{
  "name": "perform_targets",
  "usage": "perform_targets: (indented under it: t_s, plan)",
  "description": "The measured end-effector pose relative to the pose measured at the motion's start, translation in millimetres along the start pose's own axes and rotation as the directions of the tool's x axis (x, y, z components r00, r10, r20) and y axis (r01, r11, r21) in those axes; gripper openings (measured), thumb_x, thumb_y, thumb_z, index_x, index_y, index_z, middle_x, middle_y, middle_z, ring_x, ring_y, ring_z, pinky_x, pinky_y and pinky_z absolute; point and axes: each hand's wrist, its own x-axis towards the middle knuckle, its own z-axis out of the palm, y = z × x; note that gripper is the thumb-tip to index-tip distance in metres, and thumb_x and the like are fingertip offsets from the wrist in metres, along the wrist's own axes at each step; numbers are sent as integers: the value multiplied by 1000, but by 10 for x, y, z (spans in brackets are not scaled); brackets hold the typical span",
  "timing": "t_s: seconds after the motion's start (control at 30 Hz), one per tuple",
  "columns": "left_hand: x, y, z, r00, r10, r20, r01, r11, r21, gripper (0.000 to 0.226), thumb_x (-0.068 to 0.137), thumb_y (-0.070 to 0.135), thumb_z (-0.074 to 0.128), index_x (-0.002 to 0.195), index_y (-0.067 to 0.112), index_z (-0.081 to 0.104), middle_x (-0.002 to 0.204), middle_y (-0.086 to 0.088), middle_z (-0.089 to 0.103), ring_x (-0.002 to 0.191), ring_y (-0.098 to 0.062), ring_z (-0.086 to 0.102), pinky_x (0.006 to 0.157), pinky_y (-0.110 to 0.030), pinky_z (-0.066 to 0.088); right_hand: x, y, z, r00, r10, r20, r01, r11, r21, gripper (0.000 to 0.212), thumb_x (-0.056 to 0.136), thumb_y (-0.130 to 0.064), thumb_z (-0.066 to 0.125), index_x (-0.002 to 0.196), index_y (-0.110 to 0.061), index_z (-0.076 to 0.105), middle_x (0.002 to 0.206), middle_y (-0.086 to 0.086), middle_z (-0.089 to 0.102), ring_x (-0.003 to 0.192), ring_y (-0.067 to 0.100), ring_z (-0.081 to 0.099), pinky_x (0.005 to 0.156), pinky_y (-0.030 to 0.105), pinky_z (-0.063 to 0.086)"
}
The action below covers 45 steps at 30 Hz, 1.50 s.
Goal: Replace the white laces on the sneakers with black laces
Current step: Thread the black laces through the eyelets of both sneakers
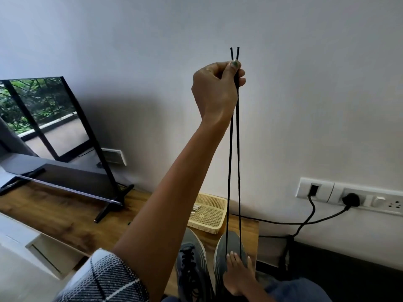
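Open air along the wall — but taut black lace [237, 149] strands (two) and basket [214, 222] crowd the sneakers [231, 243].

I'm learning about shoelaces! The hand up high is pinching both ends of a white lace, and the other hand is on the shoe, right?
Nearly. The lace is black, not white, as the head view shows. The left hand up high does pinch both its ends, and the right hand rests on the right-side shoe.
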Motion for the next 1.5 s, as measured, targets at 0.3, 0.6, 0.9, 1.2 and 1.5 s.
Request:
perform_targets:
  t_s: [0.3, 0.6, 0.9, 1.2, 1.5]
  plan:
    - [-108, -75, -142, 985, -96, 145, 90, 995, 49, 10, 91, 16, 65, 83, 11, 69, 78, -4, 73, 73, -17, 73, 85, -41, 57, -19, 143, -42, 990, -126, -67, 133, 985, 115, 65, 102, -44, 17, 152, -9, -4, 160, 5, -11, 147, 18, -11, 117, 47, -3]
    - [-323, -214, -304, 964, -217, 152, 219, 976, 7, 10, 92, 18, 64, 91, 9, 68, 84, -3, 73, 74, -14, 71, 79, -34, 59, -792, 159, -1022, 630, 244, -737, 577, 489, 654, 24, 93, -18, 54, 69, -14, 58, 64, 7, 58, 57, 17, 50, 56, 31, 39]
    - [-386, -174, -343, 967, -182, 178, 186, 983, -5, 10, 91, 16, 65, 91, 8, 71, 90, -7, 73, 84, -17, 70, 76, -35, 60, -2095, -61, -2580, 346, 231, -909, 916, 126, 381, 13, 96, -23, 54, 103, -16, 63, 99, 4, 69, 91, 10, 65, 72, 15, 49]
    - [-498, -181, -461, 957, -194, 217, 199, 980, -1, 16, 90, 19, 67, 98, 6, 71, 91, -7, 73, 86, -18, 71, 79, -35, 59, -2256, -112, -2702, 323, 284, -903, 932, 70, 355, 9, 92, -13, 61, 90, -8, 68, 78, 2, 70, 73, 12, 69, 66, 20, 52]
    - [-602, -748, -1199, 986, -155, -64, 166, 957, 239, 7, 94, 23, 61, 91, 19, 66, 83, 5, 71, 69, -4, 67, 70, -23, 56, -2024, 319, -2308, 436, 325, -839, 882, 30, 470, 11, 91, -5, 60, 93, -12, 68, 74, 3, 64, 57, 11, 56, 55, 20, 45]
